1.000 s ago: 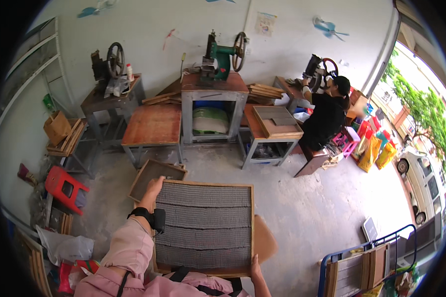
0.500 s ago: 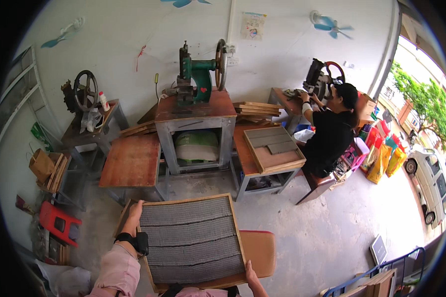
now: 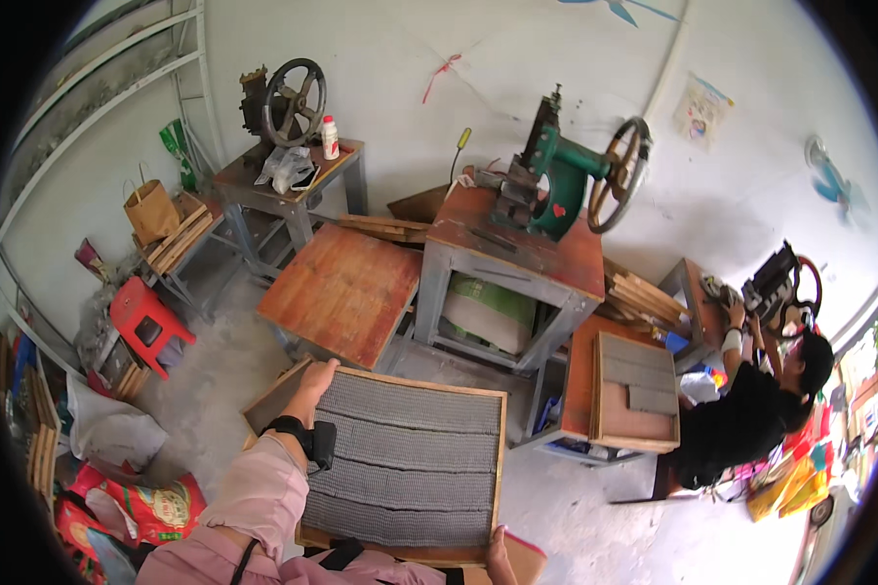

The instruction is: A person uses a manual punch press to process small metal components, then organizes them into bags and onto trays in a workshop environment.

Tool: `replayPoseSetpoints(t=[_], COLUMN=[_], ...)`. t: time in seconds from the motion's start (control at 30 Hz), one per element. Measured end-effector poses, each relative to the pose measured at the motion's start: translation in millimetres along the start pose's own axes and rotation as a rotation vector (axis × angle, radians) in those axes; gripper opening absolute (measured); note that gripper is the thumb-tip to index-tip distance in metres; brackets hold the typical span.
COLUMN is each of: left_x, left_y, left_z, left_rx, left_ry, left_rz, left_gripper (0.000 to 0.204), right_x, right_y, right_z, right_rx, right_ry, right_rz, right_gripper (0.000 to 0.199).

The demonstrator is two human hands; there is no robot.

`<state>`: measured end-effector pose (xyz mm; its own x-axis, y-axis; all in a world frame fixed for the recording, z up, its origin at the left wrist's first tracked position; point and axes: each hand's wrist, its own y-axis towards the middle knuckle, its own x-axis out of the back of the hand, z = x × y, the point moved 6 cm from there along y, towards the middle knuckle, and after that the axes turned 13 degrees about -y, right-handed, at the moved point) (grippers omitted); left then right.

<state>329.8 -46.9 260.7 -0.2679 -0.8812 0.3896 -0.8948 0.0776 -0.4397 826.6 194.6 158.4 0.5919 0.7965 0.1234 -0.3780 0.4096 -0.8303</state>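
Observation:
A shallow wooden-framed tray (image 3: 503, 439) lies level in front of me, filled with several bands of fine grey ridged pieces too small to name. My left hand (image 3: 312, 382) is closed on its far left corner, thumb along the rim. At the near right corner, my right hand (image 3: 499, 560) grips the frame, its fingers partly hidden beneath. Beyond the left rim shows part of another wood-edged grey panel (image 3: 271, 402), mostly covered by my arm and the tray. Under the near right corner, a brown stool seat (image 3: 527, 558) sticks out.
A low red-brown table (image 3: 346, 292) stands just ahead. Behind it, a green hand-wheel press (image 3: 561, 180) rests on a bench. At right, another tray (image 3: 675, 390) sits on a table beside a person in black (image 3: 741, 419) working at a press. A red stool (image 3: 151, 327) is at left.
My view has swung left and tilted, so the presses and tables appear farther right. The tray stays in both my hands. Red bags have come into view at lower left.

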Motion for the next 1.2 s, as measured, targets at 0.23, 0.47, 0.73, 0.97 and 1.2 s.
replayPoseSetpoints(t=[0.23,0.47,0.73,0.97,1.2], left_x=[44,122,181,214,203], left_y=[82,136,167,187,202], left_z=[-40,-16,-15,6,117], left_rx=[-0.147,-0.042,0.119,0.345,0.64], left_ry=[0.039,0.006,-0.295,-0.612,-0.845], left_rz=[-0.124,-0.278,-0.407,-0.717,-0.942], left_gripper=[0.047,0.051,0.049,0.045,0.047], right_x=[-47,-131,-182,-253,-306], right_y=[46,89,136,219,336], right_z=[124,194,309,418,490], right_rx=[0.029,0.025,0.198,0.228,0.033], right_ry=[-0.173,-0.286,-0.44,-0.772,-1.259], right_rz=[0.008,0.102,0.227,0.532,0.168], right_gripper=[0.078,0.077,0.079,0.079,0.076])
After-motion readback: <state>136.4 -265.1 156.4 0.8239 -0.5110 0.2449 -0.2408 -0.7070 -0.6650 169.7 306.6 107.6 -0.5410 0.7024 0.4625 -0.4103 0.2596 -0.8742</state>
